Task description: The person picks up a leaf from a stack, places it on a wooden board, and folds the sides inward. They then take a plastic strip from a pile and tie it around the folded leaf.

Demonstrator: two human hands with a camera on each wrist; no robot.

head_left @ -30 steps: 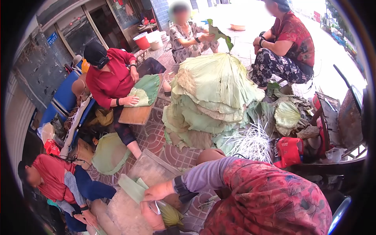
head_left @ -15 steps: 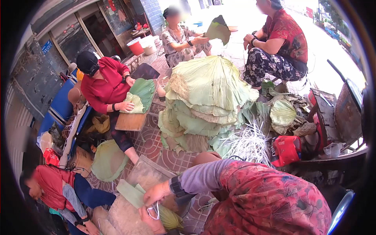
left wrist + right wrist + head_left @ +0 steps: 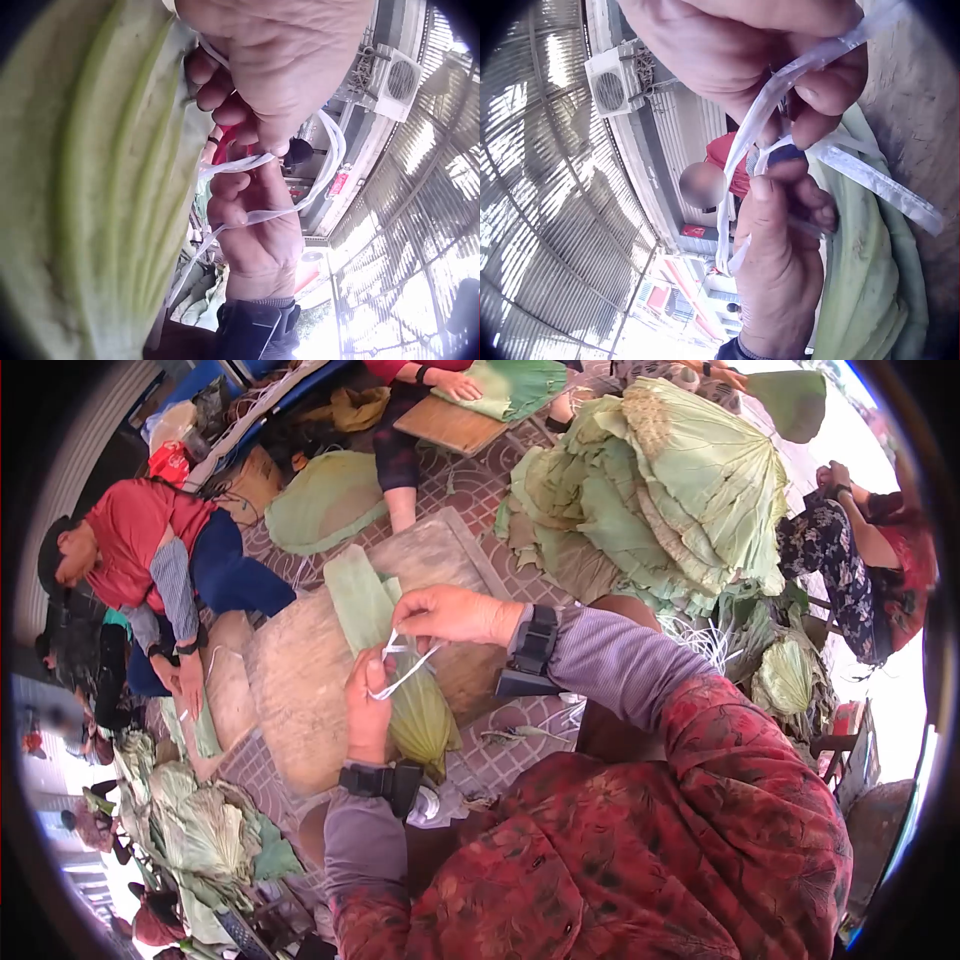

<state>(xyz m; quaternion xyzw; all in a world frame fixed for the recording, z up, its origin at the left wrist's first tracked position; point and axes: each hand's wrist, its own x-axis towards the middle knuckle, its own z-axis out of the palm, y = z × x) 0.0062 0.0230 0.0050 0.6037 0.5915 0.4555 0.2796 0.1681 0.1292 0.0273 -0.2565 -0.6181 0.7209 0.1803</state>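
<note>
A folded green leaf bundle [image 3: 418, 715] lies on a worn wooden board [image 3: 300, 685], its flat part stretching away up the board. Above the bundle, my left hand [image 3: 368, 705] pinches a white strip [image 3: 412, 675] between thumb and fingers. My right hand [image 3: 450, 614] pinches the same strip, which makes a loop between the two hands. In the left wrist view the strip [image 3: 330, 142] curves round near both sets of fingertips, beside the ribbed leaf [image 3: 97, 195]. The right wrist view shows the strip [image 3: 750, 127] crossing my right hand's fingers [image 3: 817, 97], with the left thumb [image 3: 769, 217] below.
A tall stack of leaves [image 3: 690, 480] stands at upper right, with white strips [image 3: 705, 640] below it. A person in red [image 3: 150, 550] works at the left, near a round leaf [image 3: 325, 500]. More leaves [image 3: 205, 825] lie at lower left.
The head view has turned downward and left, bringing the board and hands nearer the middle. My hands still hold the strip, and its loop shows more plainly between them.
</note>
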